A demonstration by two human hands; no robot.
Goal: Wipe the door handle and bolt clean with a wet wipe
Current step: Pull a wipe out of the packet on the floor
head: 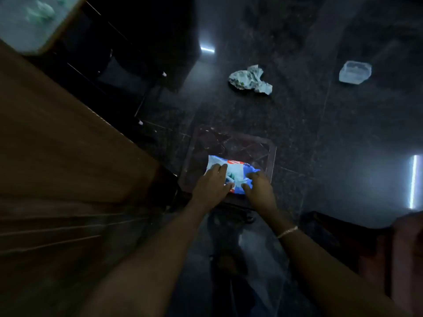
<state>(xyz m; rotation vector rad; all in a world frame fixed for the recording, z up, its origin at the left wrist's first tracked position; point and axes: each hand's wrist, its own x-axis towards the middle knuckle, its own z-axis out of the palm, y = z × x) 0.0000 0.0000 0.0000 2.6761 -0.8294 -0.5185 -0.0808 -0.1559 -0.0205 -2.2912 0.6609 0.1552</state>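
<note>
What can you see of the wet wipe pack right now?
The wet wipe pack is a soft blue and white plastic pouch with a red mark near its far edge, lying flat on a reddish floor tile. The left hand presses its left part; the right hand curls over its right edge. Print unreadable.

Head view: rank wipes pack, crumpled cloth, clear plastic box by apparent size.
1. wipes pack: largest, though partly covered and nearest the camera, so its true size is unsure
2. crumpled cloth
3. clear plastic box: only slightly smaller than the cloth
</note>
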